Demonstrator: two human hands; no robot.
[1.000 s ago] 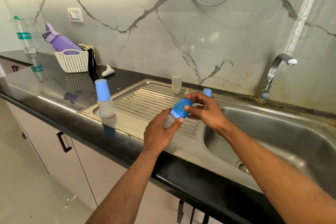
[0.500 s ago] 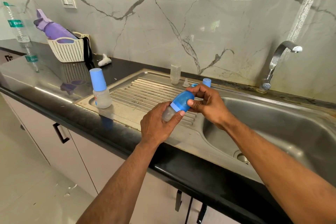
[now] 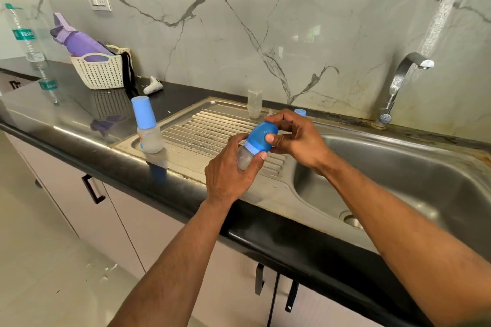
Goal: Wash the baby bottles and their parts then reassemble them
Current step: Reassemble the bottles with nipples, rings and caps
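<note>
A small clear baby bottle (image 3: 245,158) is held tilted above the ribbed drainboard (image 3: 212,130), its blue cap (image 3: 261,137) pointing up and away toward the wall. The left hand (image 3: 231,170) wraps its fingers round the clear body, thumb near the blue collar. The right hand (image 3: 297,138) pinches the cap between thumb and curled fingers, so both hands are clamped on the one bottle, close together.

On the near left corner of the drainboard a second bottle (image 3: 148,130) stands upright with its tall blue cap on. At the far edge stands an uncapped clear bottle body (image 3: 254,103), and just beside it, partly hidden behind the right hand, a blue ring or cap piece (image 3: 300,112) (too little shows to tell which). A small clear part next to it is too blurred to name.

To the right lies the steel sink basin (image 3: 398,167), with the curved tap (image 3: 401,77) at its back edge. Farther left on the black bench (image 3: 66,103) sits a white woven basket (image 3: 98,71) holding a purple flask (image 3: 79,42) laid at a slant, a small white object (image 3: 152,85) near it, and a clear water bottle (image 3: 25,34) at the far left.
</note>
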